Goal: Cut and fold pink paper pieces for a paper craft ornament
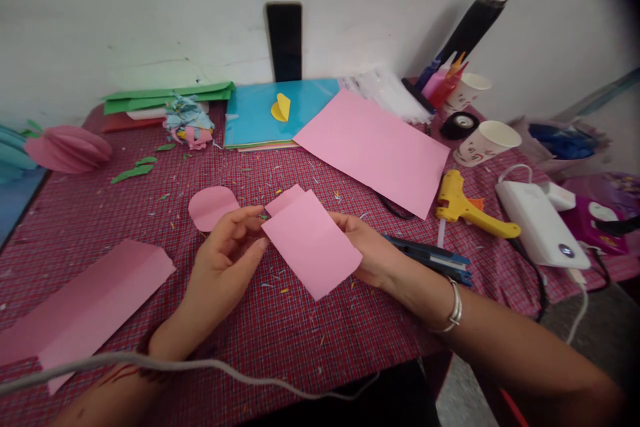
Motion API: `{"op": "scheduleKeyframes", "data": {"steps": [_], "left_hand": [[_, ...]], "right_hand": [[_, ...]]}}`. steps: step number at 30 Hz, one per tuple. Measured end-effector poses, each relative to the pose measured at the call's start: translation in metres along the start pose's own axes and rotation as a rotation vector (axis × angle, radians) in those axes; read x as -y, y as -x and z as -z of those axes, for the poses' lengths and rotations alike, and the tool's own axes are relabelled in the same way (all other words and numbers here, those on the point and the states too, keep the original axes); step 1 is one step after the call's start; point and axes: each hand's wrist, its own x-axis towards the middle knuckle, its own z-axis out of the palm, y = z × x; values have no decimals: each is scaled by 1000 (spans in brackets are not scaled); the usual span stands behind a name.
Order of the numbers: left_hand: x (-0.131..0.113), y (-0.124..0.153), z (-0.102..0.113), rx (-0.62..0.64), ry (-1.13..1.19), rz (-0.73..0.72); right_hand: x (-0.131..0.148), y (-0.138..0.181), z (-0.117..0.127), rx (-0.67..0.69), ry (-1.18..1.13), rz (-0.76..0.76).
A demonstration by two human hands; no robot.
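Note:
My right hand (365,248) grips a pink piece of paper (313,243) from its right side, the fingers partly hidden behind it. A second pink layer (286,200) shows behind its upper left edge; whether the two are joined I cannot tell. Close to the left edge of the paper, my left hand (227,257) has its thumb and fingers apart, with nothing visible between them. Beyond that hand lies a rounded pink cutout (213,207) with a crease. A creased pink offcut (100,303) rests on the table at the left.
A large pink sheet (375,153) overlaps a blue pack (250,113) bearing a yellow folded cutout (281,108). At right are a yellow glue gun (470,207), dark blue scissors (430,257), paper cups (487,143) and a white power bank (543,223). A cable (200,364) crosses the front.

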Motion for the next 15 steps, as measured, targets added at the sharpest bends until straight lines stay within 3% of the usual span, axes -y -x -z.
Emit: {"op": "scheduleKeyframes", "data": {"steps": [5, 11, 15], "left_hand": [[-2, 1, 1, 29, -20, 4], [-11, 0, 8, 183, -91, -159], [-12, 1, 9, 214, -125, -200]], "right_hand": [[-1, 1, 0, 8, 32, 3], [0, 1, 2, -5, 114, 16], [1, 1, 2, -9, 132, 32]]}}
